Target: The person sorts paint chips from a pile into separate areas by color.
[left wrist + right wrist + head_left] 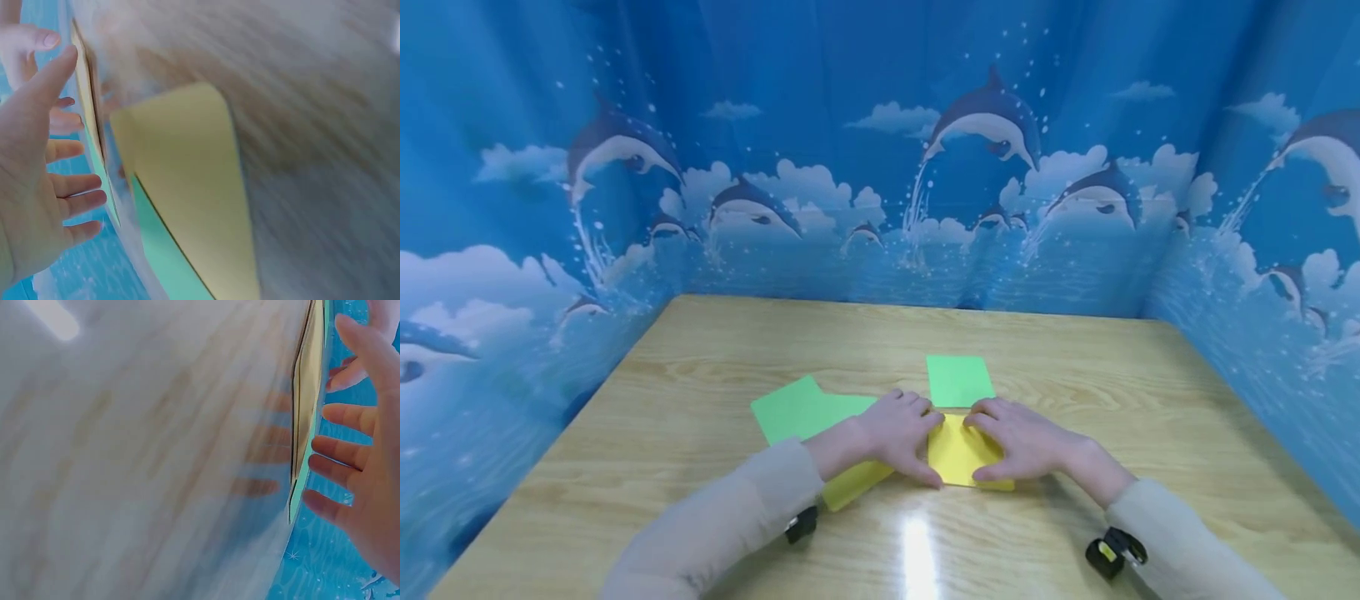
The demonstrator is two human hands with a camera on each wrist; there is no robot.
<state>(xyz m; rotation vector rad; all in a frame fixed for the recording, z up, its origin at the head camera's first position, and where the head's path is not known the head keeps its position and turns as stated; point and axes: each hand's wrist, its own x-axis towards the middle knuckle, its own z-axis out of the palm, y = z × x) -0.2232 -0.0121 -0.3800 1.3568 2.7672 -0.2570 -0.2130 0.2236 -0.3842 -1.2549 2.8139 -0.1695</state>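
A yellow square of paper (962,454) lies on the table between the two hands. My left hand (901,435) is at its left edge and my right hand (1022,440) at its right edge, thumbs toward the near side. In the left wrist view the left hand's fingers (78,187) are spread and hold nothing. The right hand's fingers (337,450) look loosely extended in the right wrist view, beside the thin edge of the yellow paper (306,394). Just beyond the yellow square lies a green square of paper (959,382).
Left of the hands, green paper (790,410) and yellow paper (856,485) overlap, partly hidden under the left forearm. The wooden table (1112,375) is glossy, with a bright reflection near the front. A blue dolphin-print curtain (850,83) surrounds its back and sides.
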